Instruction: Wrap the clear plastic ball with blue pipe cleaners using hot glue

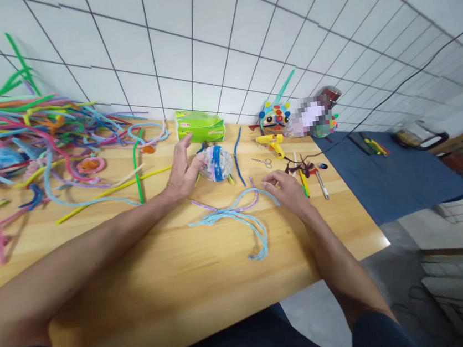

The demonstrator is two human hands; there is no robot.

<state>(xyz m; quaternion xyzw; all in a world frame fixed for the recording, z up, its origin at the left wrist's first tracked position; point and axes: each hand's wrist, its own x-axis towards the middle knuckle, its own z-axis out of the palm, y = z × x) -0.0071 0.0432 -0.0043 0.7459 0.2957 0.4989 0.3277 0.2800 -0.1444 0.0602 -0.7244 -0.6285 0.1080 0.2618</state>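
Observation:
My left hand (183, 170) is open beside a round ball (216, 164) wrapped in pale and bright blue strips. Its thumb reaches the ball's left side; whether it presses on it I cannot tell. My right hand (287, 190) hovers low over the table with loosely bent fingers and nothing visible in them. Close to its fingertips lie light blue pipe cleaners (259, 231), bunched and curved, and a purple pipe cleaner (246, 208). A dark blue pipe cleaner (237, 159) lies upright in view, right of the ball.
A heap of coloured pipe cleaners (21, 125) covers the table's left end. Behind the ball stands a green tissue pack (200, 126). To the right are a yellow glue gun (272, 144), small scissors (262, 162), a pen (322, 185) and a decorated face figure (275, 117).

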